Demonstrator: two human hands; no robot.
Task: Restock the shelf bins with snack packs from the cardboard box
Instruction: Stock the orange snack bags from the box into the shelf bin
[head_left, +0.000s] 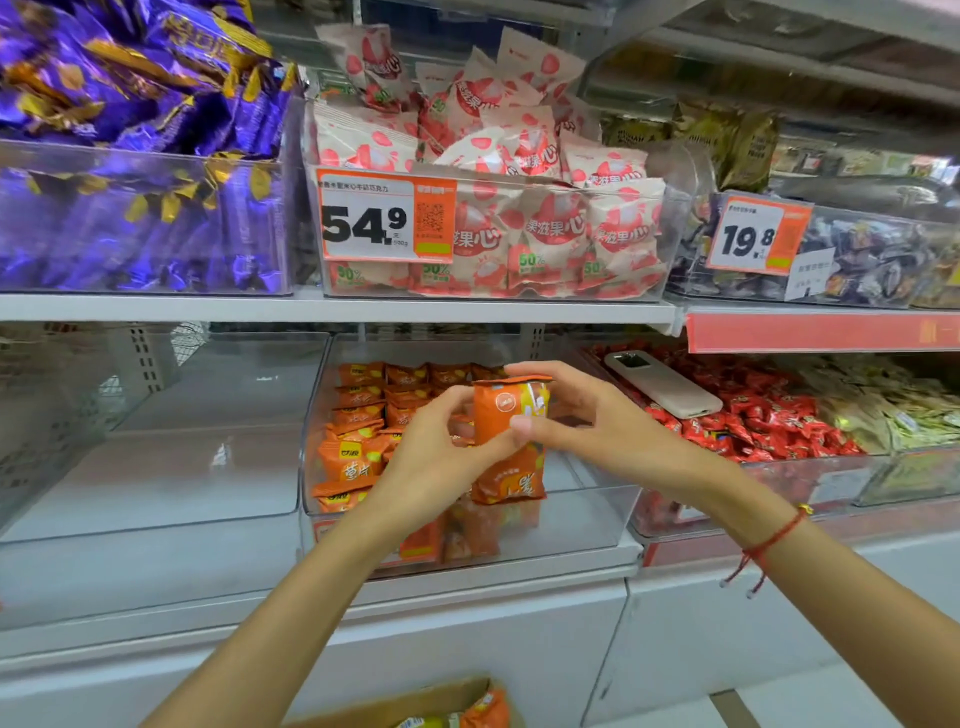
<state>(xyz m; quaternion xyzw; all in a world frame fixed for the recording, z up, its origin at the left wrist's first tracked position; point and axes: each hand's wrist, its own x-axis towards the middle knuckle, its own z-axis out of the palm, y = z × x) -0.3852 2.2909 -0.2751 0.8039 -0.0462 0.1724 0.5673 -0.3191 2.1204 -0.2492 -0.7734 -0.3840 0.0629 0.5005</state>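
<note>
Both forearms were bare, no sleeves in view up to the frame edge, w/ no gloves on the left hand (431, 457) or the right hand (587, 415). The right wrist wore a thin red braided string bracelet (774, 538) w/ a small gold-coloured bead on the outer side, approx. at the wrist bone, and two loose red cord ends hung below it, each tipped w/ a tiny pale bead. Fingernails were short and unpainted where visible; no rings or watch showed on either hand.
</note>
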